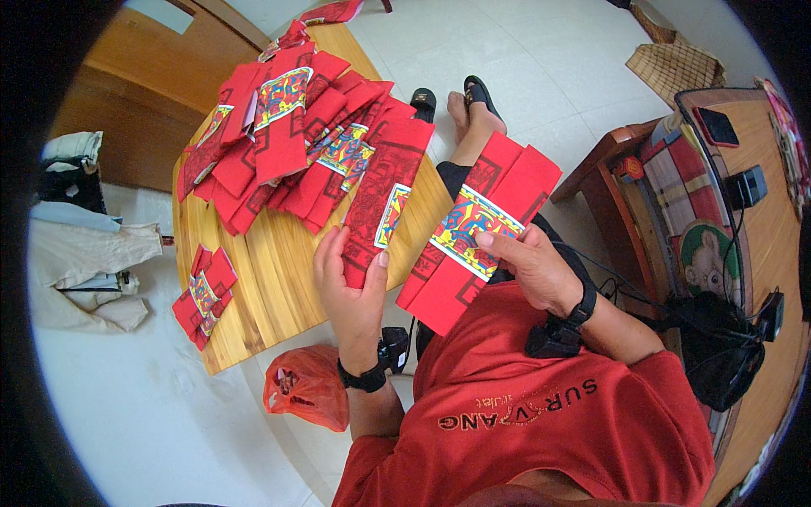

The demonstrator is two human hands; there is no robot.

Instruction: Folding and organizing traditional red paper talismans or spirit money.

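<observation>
My left hand [350, 295] grips the near end of a flat red folded paper [389, 174] printed with dark patterns. A playing-card-like picture strip lies along its right side. In my right hand [538, 269] is a red folded paper bundle [443, 301], tilted, with a colourful picture band [469, 231] around its middle; my thumb presses on that band. The two papers are apart. Beyond my left hand, a heap of similar red folded bundles [279, 152] covers the far part of the wooden table [272, 285].
A few banded red bundles [204, 295] lie at the table's left edge. Below its near edge sits an orange plastic bag [307, 390]. On the right, a wooden desk [770, 266] carries a phone [717, 127] and cables. Clothes [95, 247] hang at left.
</observation>
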